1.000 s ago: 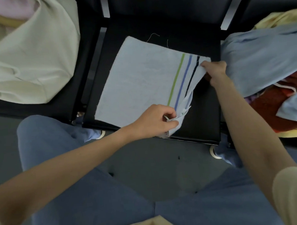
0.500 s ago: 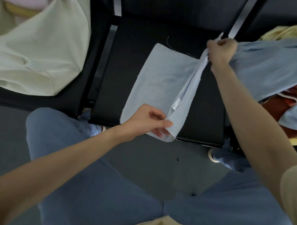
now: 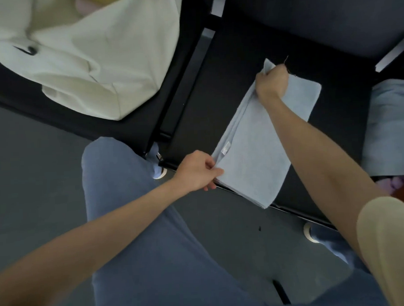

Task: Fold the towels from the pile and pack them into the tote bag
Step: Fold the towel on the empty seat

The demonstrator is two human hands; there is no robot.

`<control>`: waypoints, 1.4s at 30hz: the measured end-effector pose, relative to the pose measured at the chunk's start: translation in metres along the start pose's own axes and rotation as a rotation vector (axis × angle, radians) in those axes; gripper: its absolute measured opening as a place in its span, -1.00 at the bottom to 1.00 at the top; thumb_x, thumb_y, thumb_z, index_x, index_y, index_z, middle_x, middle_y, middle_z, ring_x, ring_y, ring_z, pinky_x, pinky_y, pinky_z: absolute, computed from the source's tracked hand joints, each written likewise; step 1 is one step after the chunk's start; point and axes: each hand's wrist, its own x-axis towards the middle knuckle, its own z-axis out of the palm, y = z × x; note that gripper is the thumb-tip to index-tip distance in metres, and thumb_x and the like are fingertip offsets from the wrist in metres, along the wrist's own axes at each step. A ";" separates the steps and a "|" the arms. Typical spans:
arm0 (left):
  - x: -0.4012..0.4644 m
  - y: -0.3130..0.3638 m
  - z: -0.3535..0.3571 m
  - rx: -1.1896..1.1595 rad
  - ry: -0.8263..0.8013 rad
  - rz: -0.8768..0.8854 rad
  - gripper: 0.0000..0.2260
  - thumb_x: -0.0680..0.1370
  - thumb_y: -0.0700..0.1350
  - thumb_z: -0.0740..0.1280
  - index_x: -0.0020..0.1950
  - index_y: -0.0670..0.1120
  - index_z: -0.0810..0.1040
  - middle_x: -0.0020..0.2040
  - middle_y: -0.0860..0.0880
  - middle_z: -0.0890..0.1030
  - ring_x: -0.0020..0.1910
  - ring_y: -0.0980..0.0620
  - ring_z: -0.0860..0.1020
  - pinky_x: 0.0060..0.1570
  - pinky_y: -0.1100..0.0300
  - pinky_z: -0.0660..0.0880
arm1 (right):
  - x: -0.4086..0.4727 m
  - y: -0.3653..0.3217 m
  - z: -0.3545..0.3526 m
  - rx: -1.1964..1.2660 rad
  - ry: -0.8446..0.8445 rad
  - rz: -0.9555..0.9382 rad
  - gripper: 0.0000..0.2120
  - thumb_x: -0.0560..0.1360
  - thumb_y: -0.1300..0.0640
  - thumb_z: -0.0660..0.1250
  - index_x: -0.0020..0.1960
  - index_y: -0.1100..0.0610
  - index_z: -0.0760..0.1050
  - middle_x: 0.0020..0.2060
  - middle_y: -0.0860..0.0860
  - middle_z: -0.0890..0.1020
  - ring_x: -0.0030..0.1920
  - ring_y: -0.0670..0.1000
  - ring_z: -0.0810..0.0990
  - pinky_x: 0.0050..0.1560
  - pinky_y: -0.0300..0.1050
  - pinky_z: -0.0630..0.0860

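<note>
on the black padded seat in the middle of the row, a pale blue towel lies folded into a long narrow strip, running from the far side of the seat to its near edge, where one corner hangs just past the rim. a small white label shows near the strip's near left edge. left hand: grip narrow, thumb and fingers pinching the near left corner of the towel at the seat's front edge. right hand: fingers curled, grip holding the far left corner of the towel, forearm crossing above the strip. loose threads stick out beside that hand.

cream fabric tote bag sits on the next seat to the left, well apart from the towel, slumped, mouth toward the top of the view; something pink and yellow shows inside, too blurred to identify. pile of towels on the seat to the right, a light blue one on top, purple and red cloth showing under its near edge. blue-trousered knees and grey floor below.
</note>
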 end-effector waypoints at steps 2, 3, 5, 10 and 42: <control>0.002 -0.002 -0.004 0.336 0.097 0.053 -0.78 0.49 -0.05 0.37 -0.18 -0.21 0.58 -0.28 -0.10 0.65 -0.29 -0.04 0.64 -0.30 0.08 0.55 | -0.004 0.001 0.003 0.019 -0.013 -0.023 -0.68 0.53 0.05 0.31 0.18 0.23 0.42 0.04 0.05 0.59 0.02 -0.03 0.57 -0.11 -0.28 0.39; 0.001 -0.003 -0.005 0.439 0.137 0.064 -0.78 0.48 -0.01 0.36 -0.19 -0.17 0.57 -0.28 -0.08 0.63 -0.26 -0.07 0.61 -0.32 0.11 0.49 | -0.008 0.002 0.001 0.036 -0.029 -0.039 -0.66 0.53 0.00 0.31 0.16 0.22 0.43 -0.05 0.01 0.59 -0.08 -0.08 0.55 -0.15 -0.32 0.38; -0.001 -0.005 -0.004 0.532 0.207 0.085 -0.75 0.47 0.06 0.34 -0.18 -0.13 0.53 -0.27 -0.04 0.59 -0.23 -0.08 0.58 -0.33 0.15 0.45 | -0.022 0.007 -0.009 0.076 -0.073 -0.093 -0.67 0.55 -0.01 0.29 0.16 0.22 0.43 -0.22 -0.09 0.52 -0.25 -0.19 0.47 -0.23 -0.44 0.37; 0.002 -0.011 -0.002 0.542 0.431 0.169 -0.63 0.45 0.21 0.36 -0.03 -0.09 0.49 -0.14 0.00 0.58 -0.20 -0.01 0.56 -0.29 0.10 0.49 | -0.095 0.068 -0.057 0.145 -0.069 -0.202 -0.79 0.54 0.17 0.29 0.15 0.18 0.41 -0.11 -0.04 0.51 -0.23 -0.19 0.47 -0.23 -0.47 0.41; -0.052 0.047 0.012 -0.621 -0.017 0.061 -0.85 0.54 -0.23 0.33 0.06 -0.25 0.62 -0.04 -0.22 0.66 -0.13 -0.10 0.67 -0.06 0.11 0.61 | -0.213 0.133 -0.174 0.874 -0.486 0.449 -0.80 0.53 0.19 0.32 0.09 0.27 0.58 -0.22 0.08 0.70 -0.31 -0.05 0.60 -0.27 -0.22 0.44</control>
